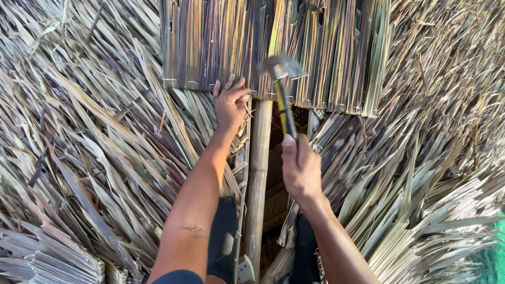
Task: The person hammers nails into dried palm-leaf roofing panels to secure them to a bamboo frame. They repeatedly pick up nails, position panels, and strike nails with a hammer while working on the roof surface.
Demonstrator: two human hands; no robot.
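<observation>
the right hand (301, 169) grips a hammer (282, 89) raised over the thatch panel (263, 47) that the left hand (230, 102) presses flat onto the bamboo pole (258, 179), so a stray blow could likely hit those nearby fingers.

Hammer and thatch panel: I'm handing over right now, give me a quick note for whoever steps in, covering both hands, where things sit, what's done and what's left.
Right hand: closed around the handle of the hammer, whose head is raised and blurred over the lower edge of the thatch panel.
Left hand: fingers pressed on that panel's lower edge, just left of the hammer head.
Layout: the panel lies across the top of a bamboo pole, with loose dry leaf thatch all around.
Done: panel laid in place and held.
Left: no nail or fastening can be made out, so the edge at the pole seems not yet fixed.
</observation>
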